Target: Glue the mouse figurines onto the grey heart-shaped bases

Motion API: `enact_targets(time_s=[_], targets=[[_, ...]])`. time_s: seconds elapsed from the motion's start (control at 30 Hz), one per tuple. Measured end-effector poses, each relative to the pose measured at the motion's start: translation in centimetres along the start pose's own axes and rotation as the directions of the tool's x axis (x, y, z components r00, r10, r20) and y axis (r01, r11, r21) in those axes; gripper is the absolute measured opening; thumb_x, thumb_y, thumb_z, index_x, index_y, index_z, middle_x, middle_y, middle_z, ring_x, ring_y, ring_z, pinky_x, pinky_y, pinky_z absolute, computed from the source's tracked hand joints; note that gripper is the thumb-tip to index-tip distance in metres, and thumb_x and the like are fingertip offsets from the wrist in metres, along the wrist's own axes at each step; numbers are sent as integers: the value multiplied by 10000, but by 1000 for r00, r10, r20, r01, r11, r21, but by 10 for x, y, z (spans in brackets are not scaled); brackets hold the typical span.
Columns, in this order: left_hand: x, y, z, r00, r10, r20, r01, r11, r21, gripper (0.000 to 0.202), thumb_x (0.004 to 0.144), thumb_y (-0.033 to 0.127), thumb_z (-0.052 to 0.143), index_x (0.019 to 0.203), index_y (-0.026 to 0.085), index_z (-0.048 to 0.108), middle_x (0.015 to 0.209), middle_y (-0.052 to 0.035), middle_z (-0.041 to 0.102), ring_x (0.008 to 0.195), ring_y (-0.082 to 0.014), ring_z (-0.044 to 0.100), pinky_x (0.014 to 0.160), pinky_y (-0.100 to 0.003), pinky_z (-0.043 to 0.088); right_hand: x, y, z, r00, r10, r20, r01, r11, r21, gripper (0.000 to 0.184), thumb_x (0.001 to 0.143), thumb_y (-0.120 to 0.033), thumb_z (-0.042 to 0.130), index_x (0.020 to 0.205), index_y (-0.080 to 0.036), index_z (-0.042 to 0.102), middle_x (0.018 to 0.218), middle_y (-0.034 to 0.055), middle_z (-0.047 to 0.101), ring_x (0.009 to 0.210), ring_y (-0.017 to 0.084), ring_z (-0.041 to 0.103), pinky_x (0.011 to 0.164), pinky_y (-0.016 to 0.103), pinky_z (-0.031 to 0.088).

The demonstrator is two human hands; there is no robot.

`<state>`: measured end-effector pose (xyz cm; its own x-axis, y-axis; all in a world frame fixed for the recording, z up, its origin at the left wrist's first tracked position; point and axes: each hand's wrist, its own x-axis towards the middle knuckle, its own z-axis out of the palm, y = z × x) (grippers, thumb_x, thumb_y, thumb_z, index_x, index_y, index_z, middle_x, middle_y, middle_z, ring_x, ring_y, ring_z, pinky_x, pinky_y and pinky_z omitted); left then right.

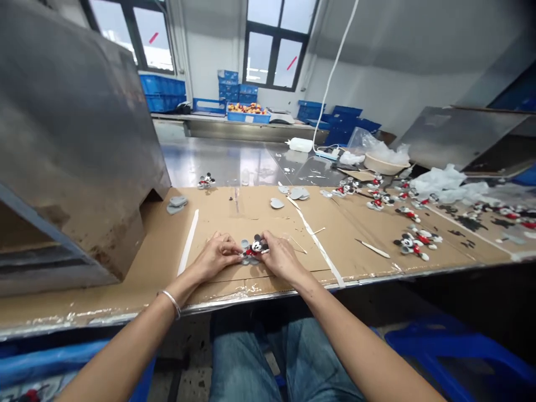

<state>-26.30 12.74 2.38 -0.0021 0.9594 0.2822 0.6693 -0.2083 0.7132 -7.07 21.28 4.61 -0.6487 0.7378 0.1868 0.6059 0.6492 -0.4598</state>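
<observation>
Figurine (254,247) in red, black and white is between our two hands, low over the cardboard (343,234) that covers the near part of the worktop (188,162). Our left hand (218,253) pinches its left side between thumb and fingers; our right hand (280,257) grips its other side, fingertips closed near the black ears. We wear a pale bracelet (173,304) on the left wrist.

Just beside our right hand we see a thin stick (298,244), and past it a strip of white tape (310,231) running slantwise. A second white strip (188,243) lies on our left. Ahead of us is a grey heart-shaped piece (277,203), near a few overlapping grey pieces (299,193); a small grey stack (176,204) lies to the left, beside the big metal box (71,111). A lone finished-looking figure (206,180) stands farther off.

To the right we have a slim pointed tool (372,248), with a cluster of similar figures (417,243) beyond it. Farther back are a white bottle (300,144), a bowl (385,164) with clear plastic in it, and, below the windows (276,47), a blue tray (249,118) of small colourful pieces.
</observation>
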Motion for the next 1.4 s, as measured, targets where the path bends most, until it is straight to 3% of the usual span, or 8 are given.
enact_targets(time_s=[0.17, 0.33, 0.53, 0.93, 1.2, 1.4], targets=[[10, 1, -3, 997, 22, 80, -23, 1000, 11, 142, 860, 345, 660, 888, 274, 780, 792, -32, 616, 870, -233, 494, 801, -376, 400, -1, 7, 7, 998, -3, -59, 8, 996, 86, 297, 776, -105, 670, 1035, -221, 581, 1027, 59, 713, 935, 234, 633, 788, 310, 374], [17, -1, -8, 983, 70, 172, -76, 997, 24, 215, 893, 426, 602, 923, 305, 778, 768, -31, 598, 870, -236, 467, 803, -377, 401, -3, 11, 9, 997, 21, -79, -5, 981, 192, 323, 769, -87, 655, 1051, -224, 578, 998, 42, 703, 915, 219, 631, 759, 289, 389], [24, -10, -11, 965, 124, 232, -123, 992, -21, 199, 881, 436, 619, 925, 326, 779, 817, -35, 642, 974, -250, 457, 922, -403, 388, -5, 11, 9, 996, 36, -80, -12, 960, 280, 346, 773, -74, 639, 1078, -226, 580, 982, 40, 702, 911, 226, 635, 746, 292, 394], [22, -8, -10, 971, 132, 200, -135, 991, 0, 172, 880, 387, 630, 840, 301, 773, 852, -36, 674, 1040, -263, 475, 974, -416, 365, -15, 13, 14, 981, 130, -146, -49, 886, 460, 230, 787, -104, 691, 971, -202, 592, 950, 24, 689, 892, 185, 654, 722, 271, 465], [22, -20, -7, 972, 133, 194, -122, 990, -69, 173, 871, 400, 652, 930, 296, 777, 901, -38, 678, 1068, -257, 427, 989, -401, 313, -17, 14, 19, 977, 124, -174, -45, 915, 400, 285, 799, -85, 661, 1033, -197, 543, 972, 36, 697, 974, 229, 628, 847, 352, 404], [21, -18, -8, 974, 115, 194, -109, 993, -39, 171, 883, 388, 639, 950, 307, 774, 955, -42, 663, 1061, -259, 435, 974, -411, 323, -18, 12, 17, 977, 98, -190, -27, 938, 345, 277, 808, -84, 650, 1038, -183, 532, 981, 53, 717, 997, 247, 634, 900, 393, 365]])
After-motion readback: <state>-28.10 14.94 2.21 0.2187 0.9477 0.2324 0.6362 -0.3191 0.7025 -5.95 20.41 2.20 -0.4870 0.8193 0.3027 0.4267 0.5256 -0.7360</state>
